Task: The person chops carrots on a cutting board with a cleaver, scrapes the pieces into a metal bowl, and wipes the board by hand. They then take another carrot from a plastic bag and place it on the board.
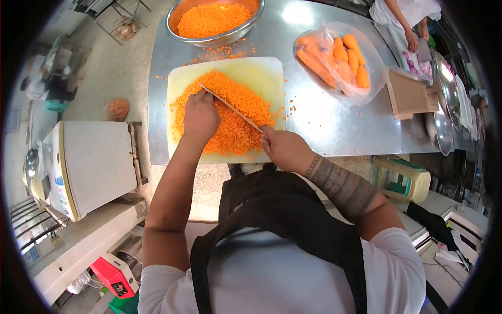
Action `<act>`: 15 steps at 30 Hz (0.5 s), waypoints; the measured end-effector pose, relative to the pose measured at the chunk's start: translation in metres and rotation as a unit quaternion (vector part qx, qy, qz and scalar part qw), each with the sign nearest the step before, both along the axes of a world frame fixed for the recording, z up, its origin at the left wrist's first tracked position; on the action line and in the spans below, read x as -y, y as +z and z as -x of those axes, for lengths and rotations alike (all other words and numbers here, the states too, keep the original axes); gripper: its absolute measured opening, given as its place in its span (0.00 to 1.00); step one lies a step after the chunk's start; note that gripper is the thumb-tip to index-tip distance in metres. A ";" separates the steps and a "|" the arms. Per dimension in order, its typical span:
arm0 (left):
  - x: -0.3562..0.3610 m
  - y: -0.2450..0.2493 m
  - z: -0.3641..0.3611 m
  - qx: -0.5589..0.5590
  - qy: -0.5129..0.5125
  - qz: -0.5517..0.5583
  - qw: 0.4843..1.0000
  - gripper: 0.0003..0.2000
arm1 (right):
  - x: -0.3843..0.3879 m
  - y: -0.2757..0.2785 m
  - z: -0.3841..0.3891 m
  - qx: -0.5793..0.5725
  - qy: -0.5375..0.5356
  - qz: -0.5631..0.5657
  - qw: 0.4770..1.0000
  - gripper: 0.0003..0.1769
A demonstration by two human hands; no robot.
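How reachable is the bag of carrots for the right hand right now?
Probably yes: only metal table and a few orange bits lie between the right hand and the bag of carrots, though that hand holds the knife.

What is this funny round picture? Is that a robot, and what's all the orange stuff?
There's no robot here, just a person using two bare hands. The one picture comes from a camera worn on their head, looking forward and down, so you see their own arms and dark apron. The round dark edge is probably the lens.

The right hand holds a knife by its handle. The left hand is near the knife's tip, over a heap of chopped orange bits, which look like carrot. The heap lies on a cutting board on a shiny metal table.

A metal bowl holds more bits, and a clear bag holds bigger orange pieces. At the top right, another person's hand shows.
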State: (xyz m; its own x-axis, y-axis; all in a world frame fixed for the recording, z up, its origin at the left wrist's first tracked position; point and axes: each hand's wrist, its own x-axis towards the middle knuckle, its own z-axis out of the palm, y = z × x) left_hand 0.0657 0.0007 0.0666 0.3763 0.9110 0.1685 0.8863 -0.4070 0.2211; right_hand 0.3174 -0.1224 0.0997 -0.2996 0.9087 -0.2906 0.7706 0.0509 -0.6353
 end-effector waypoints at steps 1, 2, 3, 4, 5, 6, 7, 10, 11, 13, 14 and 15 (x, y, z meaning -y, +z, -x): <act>-0.002 0.000 0.002 0.011 0.003 -0.001 1.000 0.10 | -0.008 0.006 0.002 0.006 0.000 0.000 1.000 0.17; 0.002 0.000 0.006 0.018 0.000 0.005 1.000 0.11 | -0.005 0.012 0.006 0.009 -0.005 0.007 1.000 0.17; -0.002 0.002 0.009 0.027 -0.004 0.004 1.000 0.11 | -0.005 0.016 0.007 0.002 -0.007 0.008 1.000 0.18; -0.006 0.005 0.012 0.048 -0.004 -0.005 0.999 0.12 | -0.005 0.020 0.002 -0.002 -0.007 0.005 1.000 0.18; -0.001 0.008 0.018 0.067 -0.004 -0.008 0.998 0.13 | 0.001 0.025 -0.001 -0.008 -0.008 0.009 1.000 0.19; 0.002 0.010 0.023 0.088 -0.005 -0.012 0.996 0.14 | 0.007 0.034 -0.004 -0.023 -0.028 0.007 0.999 0.19; 0.005 0.010 0.029 0.088 -0.002 -0.016 0.996 0.16 | 0.015 0.045 -0.006 -0.036 -0.047 0.006 0.998 0.20; 0.018 0.007 0.042 0.061 -0.021 -0.044 0.997 0.24 | 0.040 0.063 -0.016 -0.055 -0.139 0.011 0.989 0.20; 0.027 0.007 0.039 0.035 -0.044 -0.065 0.996 0.28 | 0.048 0.066 -0.019 -0.058 -0.176 0.012 0.983 0.20; 0.049 0.000 0.034 0.005 -0.121 -0.068 0.990 0.36 | 0.068 0.050 -0.025 -0.055 -0.228 -0.010 0.972 0.21; 0.061 -0.007 0.028 0.002 -0.174 -0.053 0.983 0.42 | 0.077 0.043 -0.026 -0.054 -0.254 -0.022 0.965 0.21; 0.071 -0.005 0.020 0.001 -0.228 -0.009 0.974 0.42 | 0.086 0.041 -0.023 -0.052 -0.281 -0.007 0.958 0.21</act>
State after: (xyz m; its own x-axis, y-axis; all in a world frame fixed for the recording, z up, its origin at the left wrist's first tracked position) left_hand 0.0457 -0.0703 0.0613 0.7408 0.6460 0.1840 0.6121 -0.7621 0.2111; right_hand 0.3405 -0.2081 0.1407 0.2127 0.9384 -0.2723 0.6116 -0.3452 -0.7119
